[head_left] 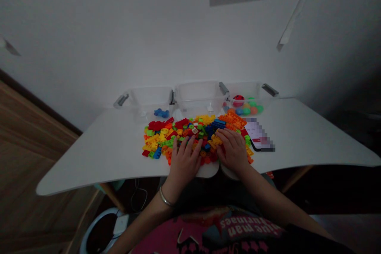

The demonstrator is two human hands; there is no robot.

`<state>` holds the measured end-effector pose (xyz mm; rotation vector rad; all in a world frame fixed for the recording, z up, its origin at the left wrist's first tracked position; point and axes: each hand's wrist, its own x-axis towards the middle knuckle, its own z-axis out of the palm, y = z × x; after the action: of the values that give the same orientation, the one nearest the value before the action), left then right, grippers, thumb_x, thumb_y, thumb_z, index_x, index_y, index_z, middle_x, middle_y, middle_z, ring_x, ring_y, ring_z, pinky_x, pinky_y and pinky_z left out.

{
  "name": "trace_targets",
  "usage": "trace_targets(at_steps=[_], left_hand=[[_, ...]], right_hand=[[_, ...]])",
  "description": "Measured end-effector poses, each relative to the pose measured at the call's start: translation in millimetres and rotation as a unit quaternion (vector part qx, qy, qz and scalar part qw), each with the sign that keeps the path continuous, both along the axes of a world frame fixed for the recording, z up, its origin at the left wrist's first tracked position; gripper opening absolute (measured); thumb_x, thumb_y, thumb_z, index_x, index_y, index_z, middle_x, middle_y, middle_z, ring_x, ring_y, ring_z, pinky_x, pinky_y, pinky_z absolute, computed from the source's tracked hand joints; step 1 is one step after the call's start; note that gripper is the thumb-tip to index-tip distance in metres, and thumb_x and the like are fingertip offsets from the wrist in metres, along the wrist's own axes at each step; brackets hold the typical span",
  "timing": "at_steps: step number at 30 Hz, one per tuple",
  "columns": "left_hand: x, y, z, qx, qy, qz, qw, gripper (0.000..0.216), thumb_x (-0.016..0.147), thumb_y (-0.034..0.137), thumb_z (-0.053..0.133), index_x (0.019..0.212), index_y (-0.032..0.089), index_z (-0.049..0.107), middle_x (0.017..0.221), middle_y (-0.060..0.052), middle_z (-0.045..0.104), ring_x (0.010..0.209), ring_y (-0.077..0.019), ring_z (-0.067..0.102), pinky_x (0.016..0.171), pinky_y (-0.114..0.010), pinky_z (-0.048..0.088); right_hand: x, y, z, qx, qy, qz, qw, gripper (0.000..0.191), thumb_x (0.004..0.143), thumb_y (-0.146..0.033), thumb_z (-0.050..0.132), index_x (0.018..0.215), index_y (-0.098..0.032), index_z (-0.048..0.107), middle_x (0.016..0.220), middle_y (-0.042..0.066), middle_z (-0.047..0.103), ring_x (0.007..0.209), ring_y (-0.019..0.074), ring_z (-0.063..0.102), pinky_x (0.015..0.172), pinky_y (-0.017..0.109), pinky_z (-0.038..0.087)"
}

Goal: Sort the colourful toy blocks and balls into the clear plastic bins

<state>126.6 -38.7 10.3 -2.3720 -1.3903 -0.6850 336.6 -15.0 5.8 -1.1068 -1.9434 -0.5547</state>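
A wide pile of colourful plastic building blocks (160, 139) lies on the white table in front of me. My left hand (185, 160) rests on its near side, fingers spread and pointing away from me, with no block visibly gripped. On the right part of the pile lies my right hand (233, 151), its fingers stretched out over the blocks. A yellow-orange block (214, 141) is at the fingertips of that hand, between them and the thumb; a firm grip does not show. Dark blue blocks (212, 127) and orange blocks (233, 119) sit just beyond it.
Three clear plastic bins stand along the wall. The left bin (151, 93) has a blue toy (161, 113) in it; coloured balls (253, 110) show in the right one. A phone (257, 137) lies right of the pile. The white table (98, 158) has a notched front edge.
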Motion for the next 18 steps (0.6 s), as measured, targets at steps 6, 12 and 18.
trace_targets(at_steps=[6,12,18], left_hand=[[-2,2,-2.6,-0.015,-0.016,0.020,1.000,0.045,0.092,0.033,0.054,0.135,0.022,0.058,0.141,-0.015,0.057,0.131,-0.0350,0.051,0.117,-0.067,0.023],[0,3,0.6,-0.038,-0.035,0.012,0.999,0.045,0.091,0.032,0.055,0.134,0.022,0.059,0.141,-0.015,0.057,0.131,-0.0363,0.051,0.117,-0.069,0.022],[9,12,10.8,-0.061,-0.041,0.005,0.997,0.045,0.091,0.034,0.055,0.134,0.022,0.058,0.143,-0.014,0.055,0.131,-0.0359,0.049,0.116,-0.069,0.022]], right_hand=[[12,-6,-3.3,-0.021,0.016,-0.018,0.999,0.046,0.089,-0.023,0.054,0.135,-0.018,0.051,0.129,0.012,0.064,0.123,0.0278,0.054,0.107,0.048,0.039],[16,-15,-13.8,-0.042,0.022,-0.030,0.998,0.051,0.090,-0.026,0.053,0.140,-0.019,0.048,0.130,0.012,0.063,0.125,0.0292,0.052,0.108,0.050,0.038],[10,-7,-14.9,-0.020,0.032,-0.039,0.999,0.052,0.092,-0.028,0.050,0.142,-0.015,0.043,0.124,0.014,0.065,0.120,0.0289,0.054,0.106,0.050,0.039]])
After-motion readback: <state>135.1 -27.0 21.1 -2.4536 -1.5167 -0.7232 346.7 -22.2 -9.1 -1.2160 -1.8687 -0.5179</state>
